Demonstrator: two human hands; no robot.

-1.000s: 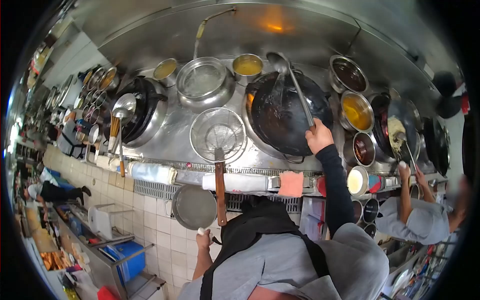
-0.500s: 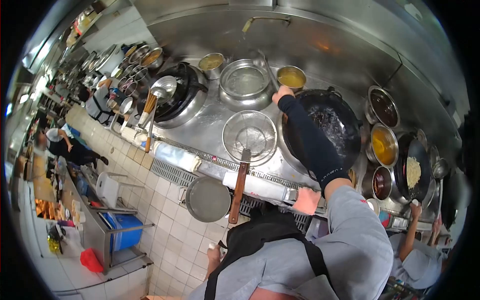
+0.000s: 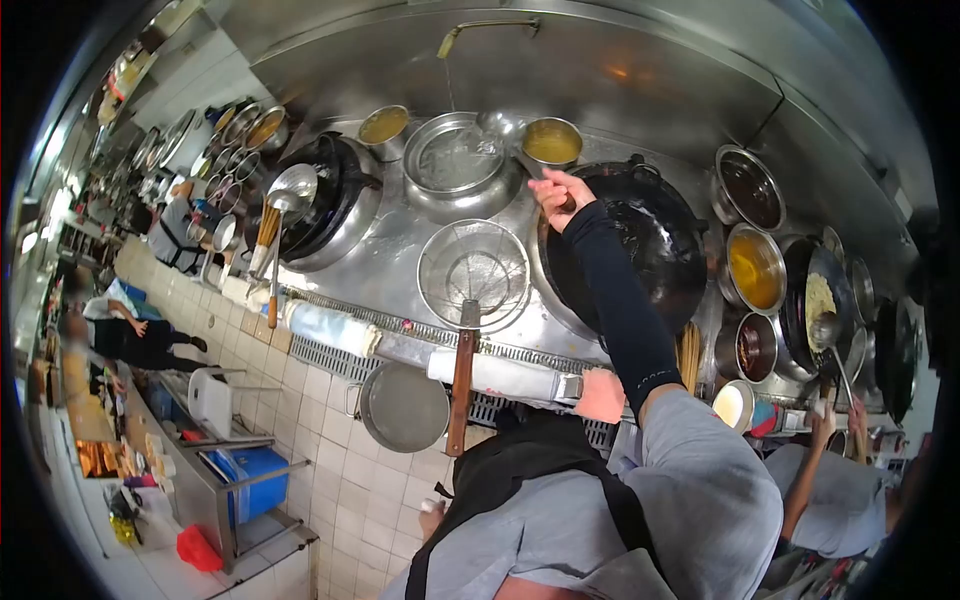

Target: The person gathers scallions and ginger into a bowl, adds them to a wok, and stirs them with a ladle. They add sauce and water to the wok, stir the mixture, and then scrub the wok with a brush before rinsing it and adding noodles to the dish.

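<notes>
My right hand (image 3: 563, 197), in a black sleeve, is closed on the handle of a steel ladle (image 3: 500, 125), palm side turned up. The ladle's bowl is at the right rim of a wide steel pot of water (image 3: 428, 185). Beneath my forearm sits a large black wok (image 3: 672, 240) with a wet, shiny inside. A steel bowl of yellowish liquid (image 3: 553, 142) stands just behind my right hand. Low at my left side, my left hand (image 3: 431, 522) is closed around what looks like a white cloth (image 3: 428, 506); my apron partly hides this hand.
A wire strainer (image 3: 472, 275) with a wooden handle lies on the steel counter. A grey pan (image 3: 404, 408) sits below the counter's front edge. Sauce bowls (image 3: 757, 268) stand at right, where a co-worker's hand (image 3: 822, 428) is beside another wok. A tap (image 3: 447, 44) hangs above.
My right hand has turned palm up, and the ladle bowl has come lower in view against the pot's rim. The co-worker's ladle is now over the wok at right.
</notes>
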